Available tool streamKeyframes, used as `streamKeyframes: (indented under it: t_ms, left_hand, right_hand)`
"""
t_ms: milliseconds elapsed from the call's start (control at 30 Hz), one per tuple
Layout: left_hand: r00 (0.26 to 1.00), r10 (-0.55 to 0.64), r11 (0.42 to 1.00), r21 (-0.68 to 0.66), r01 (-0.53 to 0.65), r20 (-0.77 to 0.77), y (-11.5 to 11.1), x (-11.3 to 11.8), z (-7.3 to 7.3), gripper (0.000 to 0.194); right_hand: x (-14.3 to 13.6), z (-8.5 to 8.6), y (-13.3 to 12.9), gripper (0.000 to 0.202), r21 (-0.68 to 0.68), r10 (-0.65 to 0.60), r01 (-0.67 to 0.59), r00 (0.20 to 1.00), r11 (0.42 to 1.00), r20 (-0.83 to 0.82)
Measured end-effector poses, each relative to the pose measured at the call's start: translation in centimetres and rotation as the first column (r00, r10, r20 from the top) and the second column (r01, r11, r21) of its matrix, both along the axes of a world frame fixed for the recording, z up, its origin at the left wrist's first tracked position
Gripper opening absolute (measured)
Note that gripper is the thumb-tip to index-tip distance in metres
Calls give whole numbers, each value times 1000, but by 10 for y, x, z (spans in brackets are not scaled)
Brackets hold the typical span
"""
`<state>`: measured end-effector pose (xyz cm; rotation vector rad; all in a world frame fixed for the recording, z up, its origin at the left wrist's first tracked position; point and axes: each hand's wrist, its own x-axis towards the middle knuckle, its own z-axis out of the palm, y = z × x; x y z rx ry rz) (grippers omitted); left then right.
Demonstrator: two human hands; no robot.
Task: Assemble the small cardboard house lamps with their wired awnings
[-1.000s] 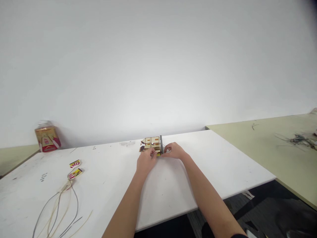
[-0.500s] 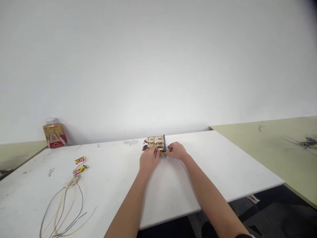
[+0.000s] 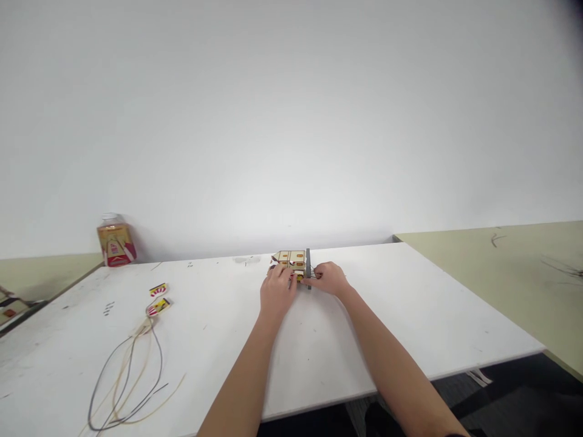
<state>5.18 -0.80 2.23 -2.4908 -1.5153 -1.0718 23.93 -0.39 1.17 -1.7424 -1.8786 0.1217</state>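
Observation:
A small cream model house (image 3: pixel 298 255) with orange-brown windows lies on its side near the back of the white table, its dark grey base (image 3: pixel 308 260) standing on edge at the right. My left hand (image 3: pixel 277 292) is closed on the front of the house, thumb beside a small yellow-and-red piece (image 3: pixel 299 277). At the underside of the base, thin wires (image 3: pixel 312 271) run into the curled fingers of my right hand (image 3: pixel 331 278). Its thumb reaches to the base's lower edge. The fingertips of both hands are partly hidden.
Left on the white table (image 3: pixel 218 352) lie two small yellow-and-red awning-like pieces (image 3: pixel 159 305) and a bundle of loose grey and tan wires (image 3: pixel 159 352). A bottle (image 3: pixel 117 244) with a red-and-gold label stands at the back left. Wire scraps (image 3: pixel 495 240) lie on the yellowish right-hand table (image 3: pixel 473 267).
The view has swung slightly left, so everything sits farther right. Both hands stay at the model house, with only slight finger movement.

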Motion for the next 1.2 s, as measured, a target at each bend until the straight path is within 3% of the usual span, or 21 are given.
streamKeyframes:
  t_ms: [200,467,700,967,1200]
  left_hand:
    - [999,19,998,63,-22,49,1,-1,1,23]
    - [999,32,992,119,-34,18,4,-4,-2,46]
    - [1000,30,992,123,-30,7,8,-5,-11,40]
    - [999,53,990,127,-53,9,7,-5,-8,41]
    - [999,50,989,136,-50,8,4,-5,-4,41]
  right_hand:
    - [-2,2,-1,63,-9,9,-9,1000,1000,20]
    - [-6,0,0,60,20,21,-21,999,1000,-24]
    - [-7,-4,3,60,24,36,-35,999,999,-30]
    - [-7,-8,6,58,57,97,-96,995,994,-16]
    - [-9,-14,7,55,289,167,-200,977,936,135]
